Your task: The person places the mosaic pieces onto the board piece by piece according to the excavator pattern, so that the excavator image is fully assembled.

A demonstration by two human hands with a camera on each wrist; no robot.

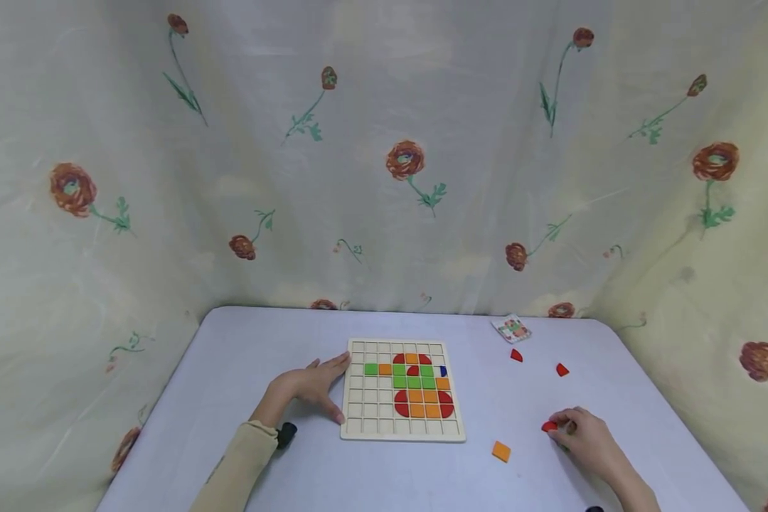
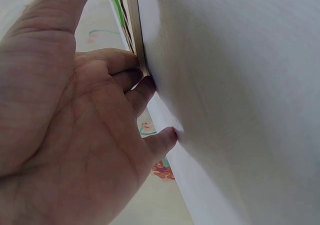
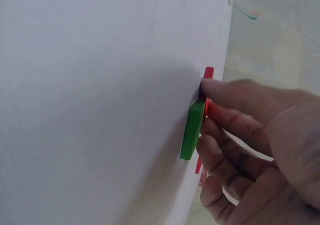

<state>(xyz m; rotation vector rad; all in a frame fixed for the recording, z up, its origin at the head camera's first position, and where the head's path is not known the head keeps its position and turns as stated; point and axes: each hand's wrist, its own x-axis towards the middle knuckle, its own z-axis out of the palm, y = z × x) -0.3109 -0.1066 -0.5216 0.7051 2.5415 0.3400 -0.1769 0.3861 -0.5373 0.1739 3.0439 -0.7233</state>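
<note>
My left hand lies at the left side of a pale wooden grid board, fingers touching its edge and thumb at the lower left corner. In the left wrist view that hand's fingertips meet the board's rim. Away to the right, my right hand pinches a red quarter-circle piece between thumb and fingers, low over the table. Close under those fingers is a green piece; whether it is also held, I cannot tell. Red, orange, green and blue pieces fill part of the board's grid.
An orange square lies between the board and my right hand. Two more red pieces, one nearer the back and one further right, lie on the white table. A small patterned card sits near the back edge, before a flowered curtain.
</note>
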